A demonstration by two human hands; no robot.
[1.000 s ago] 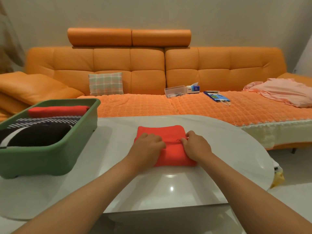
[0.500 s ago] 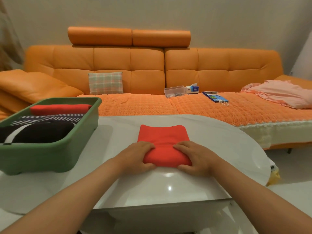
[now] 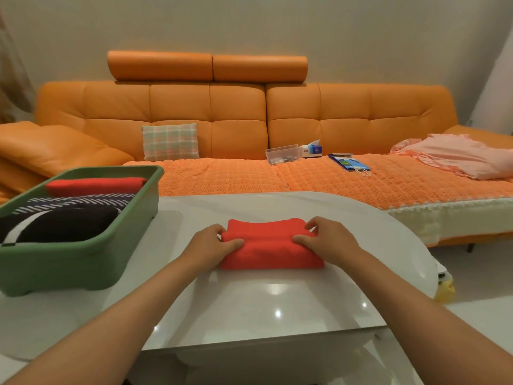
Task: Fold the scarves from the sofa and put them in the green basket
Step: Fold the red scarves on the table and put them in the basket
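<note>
A folded red scarf (image 3: 270, 247) lies on the white table (image 3: 277, 304) in front of me. My left hand (image 3: 212, 244) grips its left end, thumb on top and fingers curled round the edge. My right hand (image 3: 327, 241) grips the right end the same way. The green basket (image 3: 83, 259) stands on the table's left side. It holds a folded red scarf (image 3: 95, 184) at the back, a black-and-white striped one (image 3: 80, 200) in the middle and a black one (image 3: 63, 223) at the front.
The orange sofa (image 3: 236, 126) runs behind the table. On it are a plaid cushion (image 3: 170, 141), a clear plastic box (image 3: 281, 154), a tissue box (image 3: 312, 150), a blue packet (image 3: 348, 162) and pink cloth (image 3: 455, 157) at the right.
The red scarf has been folded over once more into a narrower bundle. Both hands moved from its near edge to its two ends and now grip them.
</note>
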